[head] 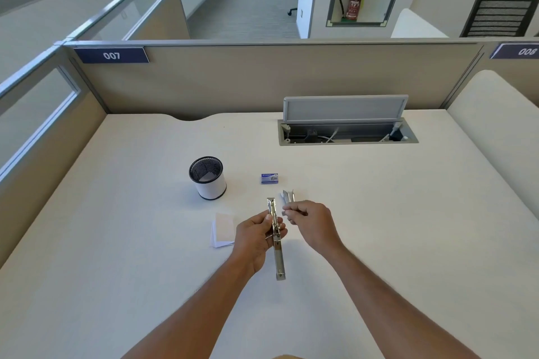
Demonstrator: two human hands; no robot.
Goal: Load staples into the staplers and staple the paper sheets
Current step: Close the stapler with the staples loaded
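Observation:
My left hand (256,234) grips a metal stapler (277,245) swung fully open into one long strip, held above the white desk (116,242). Just to its right, my right hand (309,220) pinches a small silvery strip of staples (284,213) near the stapler's far end. A second silvery stapler (288,196) lies on the desk just beyond my right hand, partly hidden by it. The blue staple box (269,178) sits further back. A small stack of paper sheets (223,230) lies left of my left hand.
A black mesh pen cup (207,178) with a white band stands at the left of the box. An open cable tray (347,132) with a raised lid is set into the desk at the back right. Beige partitions enclose the desk.

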